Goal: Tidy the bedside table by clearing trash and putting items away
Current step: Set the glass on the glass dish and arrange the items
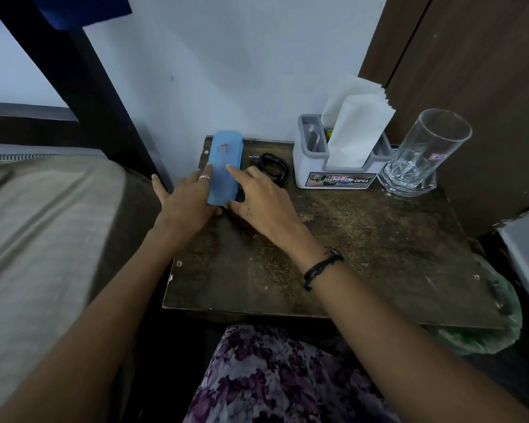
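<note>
A light blue oblong case (225, 166) lies flat at the back left of the dark wooden bedside table (364, 254). My left hand (185, 199), with a ring on one finger, rests against the case's left side. My right hand (258, 203) touches its right side, the index finger laid on top. Both hands have their fingers spread along the case; neither lifts it. A coiled black cable with a charger plug (272, 166) lies just right of the case, behind my right hand.
A white and grey organiser (333, 175) holding white paper napkins (355, 123) stands at the back. A clear glass mug (422, 154) stands at the back right. A bed (43, 224) borders the left. A green plastic bag (489, 334) hangs below the table's right edge.
</note>
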`<act>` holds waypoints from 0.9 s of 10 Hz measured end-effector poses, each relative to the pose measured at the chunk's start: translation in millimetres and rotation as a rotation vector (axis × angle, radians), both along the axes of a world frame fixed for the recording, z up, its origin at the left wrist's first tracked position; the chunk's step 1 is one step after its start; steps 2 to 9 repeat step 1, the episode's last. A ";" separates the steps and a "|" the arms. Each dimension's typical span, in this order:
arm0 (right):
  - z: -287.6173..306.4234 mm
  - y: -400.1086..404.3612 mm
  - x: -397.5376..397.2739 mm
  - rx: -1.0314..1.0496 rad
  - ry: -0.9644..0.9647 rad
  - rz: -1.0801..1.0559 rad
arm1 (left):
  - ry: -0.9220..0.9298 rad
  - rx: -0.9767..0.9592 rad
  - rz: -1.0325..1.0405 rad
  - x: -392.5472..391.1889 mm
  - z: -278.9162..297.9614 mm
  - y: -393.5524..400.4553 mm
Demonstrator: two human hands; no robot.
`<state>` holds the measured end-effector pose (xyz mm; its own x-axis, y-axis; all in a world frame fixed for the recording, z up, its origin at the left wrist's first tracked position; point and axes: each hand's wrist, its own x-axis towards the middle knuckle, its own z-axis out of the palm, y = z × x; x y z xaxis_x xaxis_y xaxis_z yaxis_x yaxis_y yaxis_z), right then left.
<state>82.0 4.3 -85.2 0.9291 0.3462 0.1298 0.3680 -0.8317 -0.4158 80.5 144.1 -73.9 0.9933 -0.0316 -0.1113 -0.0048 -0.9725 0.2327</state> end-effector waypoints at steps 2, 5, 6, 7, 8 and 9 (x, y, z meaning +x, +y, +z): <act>6.2 -9.2 -10.5 -0.056 -0.036 0.020 | -0.097 0.042 0.017 -22.7 1.4 -16.8; 6.2 -9.2 -10.5 -0.056 -0.036 0.020 | -0.097 0.042 0.017 -22.7 1.4 -16.8; 6.2 -9.2 -10.5 -0.056 -0.036 0.020 | -0.097 0.042 0.017 -22.7 1.4 -16.8; 6.2 -9.2 -10.5 -0.056 -0.036 0.020 | -0.097 0.042 0.017 -22.7 1.4 -16.8; 6.2 -9.2 -10.5 -0.056 -0.036 0.020 | -0.097 0.042 0.017 -22.7 1.4 -16.8; 6.2 -9.2 -10.5 -0.056 -0.036 0.020 | -0.097 0.042 0.017 -22.7 1.4 -16.8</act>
